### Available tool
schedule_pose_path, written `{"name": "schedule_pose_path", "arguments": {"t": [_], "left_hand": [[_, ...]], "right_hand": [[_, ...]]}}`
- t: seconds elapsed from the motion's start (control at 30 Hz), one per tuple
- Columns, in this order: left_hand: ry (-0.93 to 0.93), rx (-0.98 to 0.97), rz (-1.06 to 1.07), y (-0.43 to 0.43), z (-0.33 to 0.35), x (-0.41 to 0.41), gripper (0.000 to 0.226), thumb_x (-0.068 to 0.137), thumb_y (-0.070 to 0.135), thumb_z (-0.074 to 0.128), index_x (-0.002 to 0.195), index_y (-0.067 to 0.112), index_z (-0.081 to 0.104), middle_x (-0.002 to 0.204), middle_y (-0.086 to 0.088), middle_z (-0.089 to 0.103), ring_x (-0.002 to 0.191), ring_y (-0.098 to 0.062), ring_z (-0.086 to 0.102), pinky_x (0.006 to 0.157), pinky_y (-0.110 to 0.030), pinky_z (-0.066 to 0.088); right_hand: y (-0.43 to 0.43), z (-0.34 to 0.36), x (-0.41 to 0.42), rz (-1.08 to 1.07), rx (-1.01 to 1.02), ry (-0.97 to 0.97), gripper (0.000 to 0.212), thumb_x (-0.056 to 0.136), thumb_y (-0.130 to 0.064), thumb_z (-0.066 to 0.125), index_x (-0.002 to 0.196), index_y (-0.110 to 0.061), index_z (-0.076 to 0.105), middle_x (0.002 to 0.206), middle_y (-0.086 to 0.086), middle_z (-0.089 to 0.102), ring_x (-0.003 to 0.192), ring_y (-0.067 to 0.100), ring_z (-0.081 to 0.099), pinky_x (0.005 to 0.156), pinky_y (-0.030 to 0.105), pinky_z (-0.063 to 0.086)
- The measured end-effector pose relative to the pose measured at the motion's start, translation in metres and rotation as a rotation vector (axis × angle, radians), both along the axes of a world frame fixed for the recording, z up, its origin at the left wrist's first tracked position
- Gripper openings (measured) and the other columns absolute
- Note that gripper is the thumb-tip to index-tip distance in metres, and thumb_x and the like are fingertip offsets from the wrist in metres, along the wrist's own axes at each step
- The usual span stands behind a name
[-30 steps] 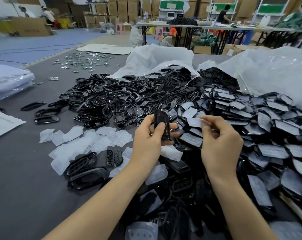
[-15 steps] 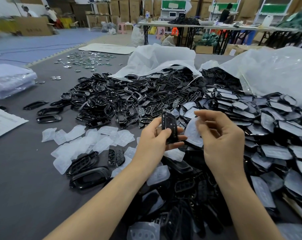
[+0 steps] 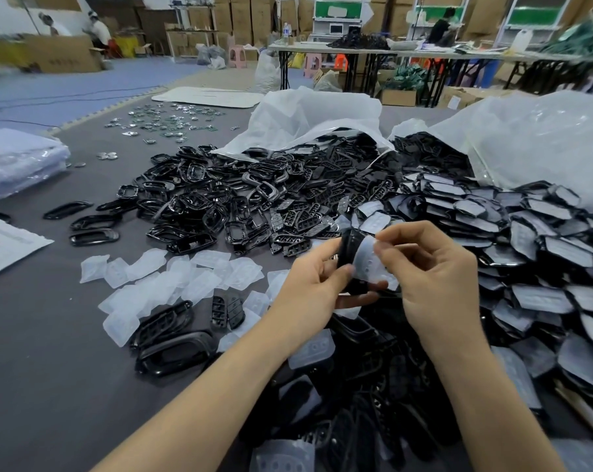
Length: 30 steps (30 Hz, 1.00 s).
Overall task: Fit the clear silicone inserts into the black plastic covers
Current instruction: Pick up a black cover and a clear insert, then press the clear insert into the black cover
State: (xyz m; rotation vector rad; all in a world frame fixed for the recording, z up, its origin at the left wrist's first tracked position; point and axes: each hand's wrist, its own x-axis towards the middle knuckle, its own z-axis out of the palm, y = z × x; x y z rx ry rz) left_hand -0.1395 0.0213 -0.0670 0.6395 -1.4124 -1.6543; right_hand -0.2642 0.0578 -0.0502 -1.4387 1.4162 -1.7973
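Note:
My left hand point(image 3: 317, 281) grips a black plastic cover point(image 3: 350, 248) upright above the table. My right hand point(image 3: 431, 284) pinches a clear silicone insert point(image 3: 368, 264) by its top edge and holds it against the cover's face. The insert lies between both hands and hides most of the cover. Loose clear inserts point(image 3: 172, 277) lie scattered on the grey table point(image 3: 43, 369) to the left of my hands. A big heap of black covers point(image 3: 261, 199) spreads behind my hands.
Covers with inserts fitted point(image 3: 526, 240) are piled at the right. Two white plastic bags point(image 3: 315, 120) spill parts at the back. Black frames point(image 3: 172, 349) lie near my left forearm. A paper sheet point(image 3: 5, 243) sits at the left edge, small metal pieces point(image 3: 165, 120) farther back.
My right hand has brought the clear insert left onto the cover in my left hand. The two hands have closed together; the cover has stayed upright.

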Motion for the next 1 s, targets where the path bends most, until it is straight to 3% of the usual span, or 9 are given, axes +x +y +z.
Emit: {"name": "schedule_pose_path", "arguments": {"t": [0.1, 0.23, 0.4, 0.53, 0.67, 0.77, 0.93, 1.0], "left_hand": [[-0.009, -0.003, -0.006, 0.002, 0.002, 0.000, 0.031, 0.099, -0.009, 0.036, 0.119, 0.007, 0.054, 0.089, -0.004, 0.069, 0.079, -0.017, 0.071, 0.081, -0.036, 0.059], [-0.030, -0.024, 0.005, 0.001, 0.001, 0.001, 0.030, 0.098, -0.009, 0.040, 0.118, 0.007, 0.055, 0.092, -0.012, 0.068, 0.083, -0.020, 0.070, 0.081, -0.037, 0.059], [-0.002, -0.030, -0.004, 0.001, -0.001, 0.001, 0.032, 0.098, -0.008, 0.040, 0.115, 0.013, 0.058, 0.086, -0.001, 0.072, 0.081, -0.017, 0.072, 0.075, -0.029, 0.059], [0.002, -0.062, 0.067, -0.002, -0.002, 0.001, 0.034, 0.097, -0.010, 0.040, 0.115, 0.012, 0.058, 0.091, -0.002, 0.072, 0.085, -0.018, 0.071, 0.073, -0.028, 0.058], [-0.042, -0.126, 0.082, -0.002, -0.003, 0.002, 0.029, 0.096, -0.009, 0.045, 0.110, 0.013, 0.059, 0.078, 0.006, 0.071, 0.074, -0.006, 0.069, 0.065, -0.018, 0.054], [-0.062, -0.203, 0.102, 0.001, -0.001, 0.002, 0.025, 0.094, -0.005, 0.051, 0.101, 0.018, 0.059, 0.072, 0.012, 0.070, 0.068, 0.002, 0.065, 0.061, -0.012, 0.050], [-0.109, -0.295, 0.166, 0.001, -0.003, 0.000, 0.029, 0.095, -0.007, 0.046, 0.105, 0.016, 0.061, 0.086, -0.006, 0.070, 0.079, -0.016, 0.068, 0.075, -0.032, 0.057], [-0.083, -0.263, 0.142, 0.002, -0.004, -0.001, 0.027, 0.096, -0.006, 0.045, 0.106, 0.014, 0.060, 0.084, -0.002, 0.070, 0.077, -0.010, 0.068, 0.069, -0.025, 0.056]], "right_hand": [[0.002, 0.004, -0.002, 0.148, 0.002, -0.099, 0.030, 0.081, 0.006, 0.068, 0.072, -0.023, 0.066, 0.067, -0.008, 0.064, 0.059, 0.001, 0.056, 0.051, 0.012, 0.046], [0.000, 0.002, -0.001, 0.100, 0.034, 0.007, 0.026, 0.081, 0.001, 0.070, 0.071, -0.021, 0.063, 0.067, -0.009, 0.064, 0.060, 0.003, 0.057, 0.051, 0.017, 0.048], [0.003, 0.004, -0.001, 0.051, -0.015, 0.018, 0.028, 0.084, 0.005, 0.066, 0.076, -0.022, 0.062, 0.068, -0.010, 0.063, 0.060, 0.002, 0.058, 0.050, 0.012, 0.048], [0.005, 0.009, -0.001, 0.157, -0.011, -0.114, 0.024, 0.082, 0.004, 0.066, 0.085, -0.020, 0.064, 0.070, -0.007, 0.064, 0.060, 0.004, 0.059, 0.054, 0.015, 0.049], [0.008, 0.011, -0.004, 0.372, 0.050, -0.293, 0.021, 0.073, -0.012, 0.071, 0.092, -0.018, 0.064, 0.070, -0.003, 0.064, 0.057, 0.009, 0.054, 0.051, 0.019, 0.045], [0.006, 0.007, 0.001, 0.283, 0.093, -0.121, 0.022, 0.077, -0.002, 0.072, 0.088, -0.019, 0.065, 0.072, -0.001, 0.063, 0.062, 0.007, 0.057, 0.051, 0.017, 0.046], [0.004, 0.000, 0.008, -0.069, -0.026, 0.240, 0.027, 0.082, 0.000, 0.068, 0.081, -0.026, 0.059, 0.079, -0.009, 0.063, 0.075, 0.006, 0.061, 0.067, 0.013, 0.047], [0.004, -0.002, 0.009, -0.126, -0.066, 0.268, 0.027, 0.082, -0.001, 0.069, 0.080, -0.025, 0.057, 0.077, -0.010, 0.062, 0.075, 0.008, 0.061, 0.069, 0.018, 0.049]]}}
